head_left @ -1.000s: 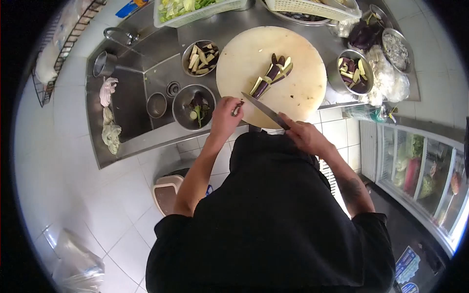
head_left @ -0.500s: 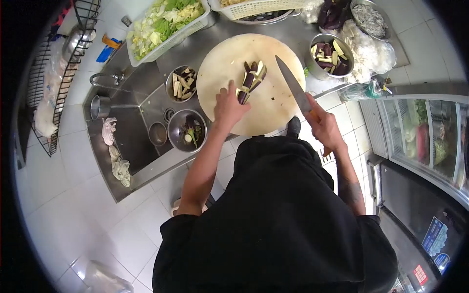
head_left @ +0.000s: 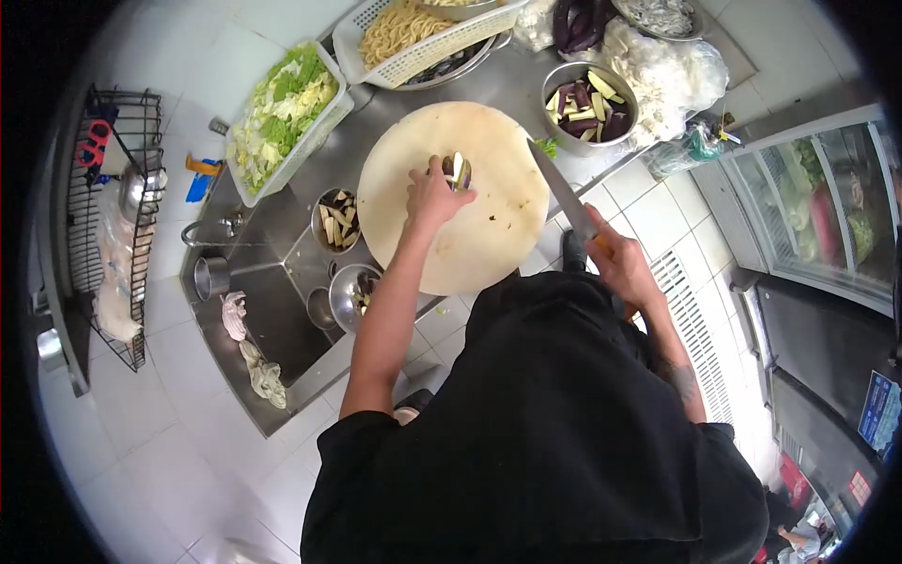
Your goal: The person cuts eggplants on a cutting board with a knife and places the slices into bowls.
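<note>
My left hand (head_left: 435, 197) is closed around cut eggplant pieces (head_left: 458, 172) on the round chopping board (head_left: 489, 240). Purple skin and pale flesh show between the thumb and fingers; the palm hides the rest. A large kitchen knife (head_left: 567, 195) is gripped by its orange-brown handle in my right hand (head_left: 622, 266). Its blade slants up and left, with the tip at the board's right edge. A few dark scraps lie on the bare part of the board.
Left of the board are a bowl of eggplant strips (head_left: 335, 221), a bowl of trimmings (head_left: 349, 299) and the sink (head_left: 272, 324). Behind stand a basket of lettuce (head_left: 287, 122), a basket of noodles (head_left: 413, 61) and a pot of eggplant chunks (head_left: 590, 108). A glass-door fridge (head_left: 827, 207) is at right.
The eggplant pieces, spread along the board before, are now gathered in my left hand. The knife stays in my right hand. The whole view has shifted and turned slightly.
</note>
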`<action>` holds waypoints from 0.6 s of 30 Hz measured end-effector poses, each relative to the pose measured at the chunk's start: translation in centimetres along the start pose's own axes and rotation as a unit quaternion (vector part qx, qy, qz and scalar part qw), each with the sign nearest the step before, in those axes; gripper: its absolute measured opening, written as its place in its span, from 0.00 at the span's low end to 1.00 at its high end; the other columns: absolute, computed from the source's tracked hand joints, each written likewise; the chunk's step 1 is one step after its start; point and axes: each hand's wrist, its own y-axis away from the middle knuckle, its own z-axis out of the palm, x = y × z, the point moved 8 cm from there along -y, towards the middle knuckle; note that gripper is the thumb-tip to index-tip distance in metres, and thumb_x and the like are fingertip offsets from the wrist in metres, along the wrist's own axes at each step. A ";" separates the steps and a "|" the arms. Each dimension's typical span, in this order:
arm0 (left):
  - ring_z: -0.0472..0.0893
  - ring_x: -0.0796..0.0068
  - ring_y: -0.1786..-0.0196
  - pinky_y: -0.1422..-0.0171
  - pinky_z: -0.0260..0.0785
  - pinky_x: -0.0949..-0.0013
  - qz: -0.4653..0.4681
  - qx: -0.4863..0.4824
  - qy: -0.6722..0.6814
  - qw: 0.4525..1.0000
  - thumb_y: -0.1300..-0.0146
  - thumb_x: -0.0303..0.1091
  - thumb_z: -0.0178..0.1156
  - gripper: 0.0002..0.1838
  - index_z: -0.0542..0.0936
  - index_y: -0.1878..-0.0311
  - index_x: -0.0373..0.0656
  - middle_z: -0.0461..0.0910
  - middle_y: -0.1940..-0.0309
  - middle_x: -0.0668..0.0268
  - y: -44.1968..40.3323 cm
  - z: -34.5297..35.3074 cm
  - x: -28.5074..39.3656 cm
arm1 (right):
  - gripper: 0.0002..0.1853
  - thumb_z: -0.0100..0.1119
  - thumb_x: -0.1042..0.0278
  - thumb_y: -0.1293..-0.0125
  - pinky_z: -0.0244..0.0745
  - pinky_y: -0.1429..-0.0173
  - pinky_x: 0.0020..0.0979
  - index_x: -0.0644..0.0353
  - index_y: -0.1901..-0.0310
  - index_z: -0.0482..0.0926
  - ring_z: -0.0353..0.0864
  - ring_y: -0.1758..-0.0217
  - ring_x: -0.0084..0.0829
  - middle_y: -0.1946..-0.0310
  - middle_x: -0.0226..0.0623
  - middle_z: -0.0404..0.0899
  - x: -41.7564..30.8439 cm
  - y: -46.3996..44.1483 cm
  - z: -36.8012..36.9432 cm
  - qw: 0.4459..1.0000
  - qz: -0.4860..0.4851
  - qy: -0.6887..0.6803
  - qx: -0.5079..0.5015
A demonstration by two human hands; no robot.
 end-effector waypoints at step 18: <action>0.80 0.60 0.63 0.64 0.75 0.55 0.216 -0.012 0.022 0.976 0.53 0.24 0.69 0.13 0.73 0.69 0.44 0.78 0.68 0.60 -4.0 0.5 2.4 | 0.34 0.59 0.72 0.31 0.78 0.54 0.46 0.52 0.24 0.64 0.85 0.64 0.54 0.67 0.54 0.84 3.3 -0.6 -4.0 0.999 -0.005 -0.024 0.038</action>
